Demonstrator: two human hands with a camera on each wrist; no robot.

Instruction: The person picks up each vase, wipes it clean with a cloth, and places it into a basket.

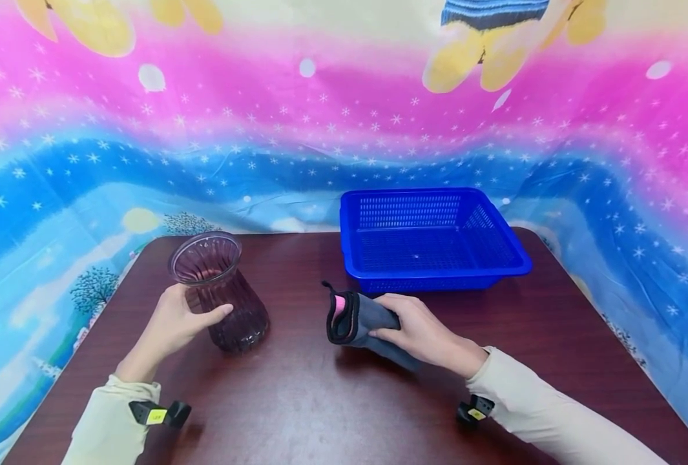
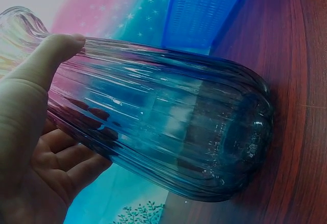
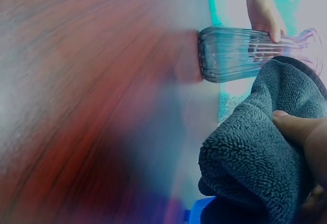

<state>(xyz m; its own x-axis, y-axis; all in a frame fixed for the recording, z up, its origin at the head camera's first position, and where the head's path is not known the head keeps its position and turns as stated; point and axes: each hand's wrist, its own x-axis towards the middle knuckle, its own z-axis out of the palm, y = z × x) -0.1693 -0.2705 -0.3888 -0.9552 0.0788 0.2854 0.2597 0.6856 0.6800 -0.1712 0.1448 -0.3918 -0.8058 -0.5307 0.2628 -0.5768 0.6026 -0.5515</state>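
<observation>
A ribbed, purplish glass vase (image 1: 236,316) with a flared rim stands at the left of the table, its base right at the tabletop. My left hand (image 1: 172,326) grips it below the neck; the thumb lies along the near side and the fingers curl behind, seen through the glass in the left wrist view. In my right hand (image 1: 416,326) is a folded grey cloth (image 1: 373,320) with black edging and a bit of pink inside the fold. Its fuzzy surface (image 3: 255,152) shows in the right wrist view, thumb pressed into it. The cloth is held apart from the vase.
A blue plastic basket (image 1: 437,266) with perforated walls sits at the back right of the brown wooden table (image 1: 297,413), just behind the cloth. Beyond the table's back edge hangs a colourful printed curtain (image 1: 297,129), which also runs along both sides.
</observation>
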